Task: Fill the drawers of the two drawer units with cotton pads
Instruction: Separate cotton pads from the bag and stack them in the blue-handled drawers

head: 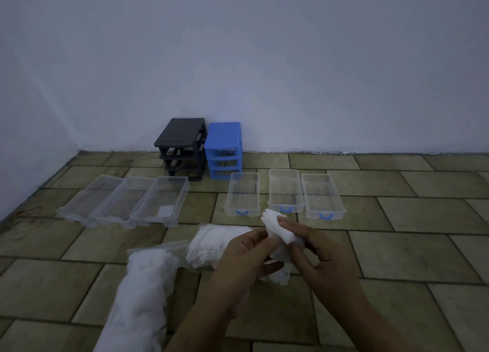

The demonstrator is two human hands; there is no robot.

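A black drawer frame [182, 145] and a blue drawer frame [224, 150] stand empty against the wall. Three clear drawers [124, 202] lie in a row on the floor at the left; the rightmost one holds one white pad [166, 211]. Three clear drawers with blue handles [284, 195] lie at the right. My left hand [242, 261] and my right hand [315, 251] together grip a bunch of white cotton pads [277, 230] above the floor. Two clear bags of cotton pads lie in front: one [211, 245] behind my left hand, one long bag [143, 298] at the near left.
The floor is brown tile [397, 245], bounded by a white wall [264, 60] at the back and left. Open tile stretches to the right of the blue-handled drawers.
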